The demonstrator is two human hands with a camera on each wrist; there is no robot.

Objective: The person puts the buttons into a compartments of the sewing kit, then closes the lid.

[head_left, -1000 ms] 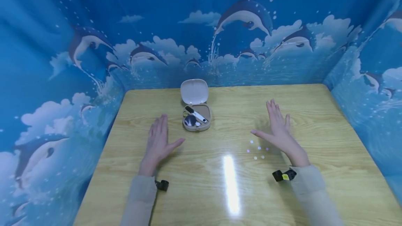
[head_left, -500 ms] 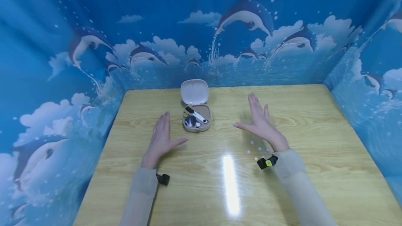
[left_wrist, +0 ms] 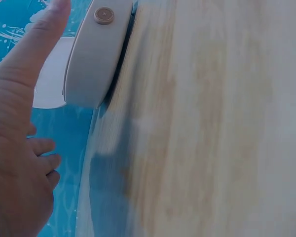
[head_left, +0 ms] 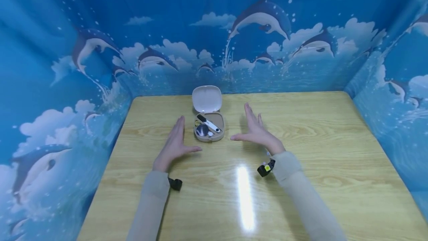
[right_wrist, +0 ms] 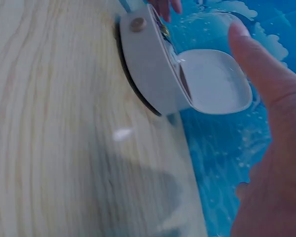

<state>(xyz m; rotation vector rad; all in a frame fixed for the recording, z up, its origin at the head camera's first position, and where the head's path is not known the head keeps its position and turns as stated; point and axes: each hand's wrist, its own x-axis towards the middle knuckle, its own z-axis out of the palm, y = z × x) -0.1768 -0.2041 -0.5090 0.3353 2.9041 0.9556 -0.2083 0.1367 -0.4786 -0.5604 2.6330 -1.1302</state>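
Flanking the small case (head_left: pixel 209 140) with my left hand (head_left: pixel 172 146) and right hand (head_left: pixel 258 132); neither holds anything, and the head view shows a gap on each side, so no contact. Both hands are wide, fingers extended, each thumb spread inward near the case's front corners; the spacing presumably leaves room for the case between the palms. The case sits toward the far side of the table (head_left: pixel 317 133), left of its middle, its button (left_wrist: pixel 104 15) on the front wall facing me, which would put the catch within easy reach. Lid (head_left: pixel 207 99) is open on the far side, likely so that it does not block the compartment; its exact angle cannot be told. Inside, a black-and-white tool (head_left: pixel 210 124) lies diagonally, probably because the length suits that line best. A dark disc (head_left: pixel 202 129) lies to its left, with a small yellow item (head_left: pixel 197 123) by the left wall; fine detail too small to identify. Beside my right wrist, pale dots (head_left: pixel 268 153) show on the table, partly hidden by the wrist camera (head_left: pixel 266 168) and sleeve (head_left: pixel 289 166); count and nature cannot be told.
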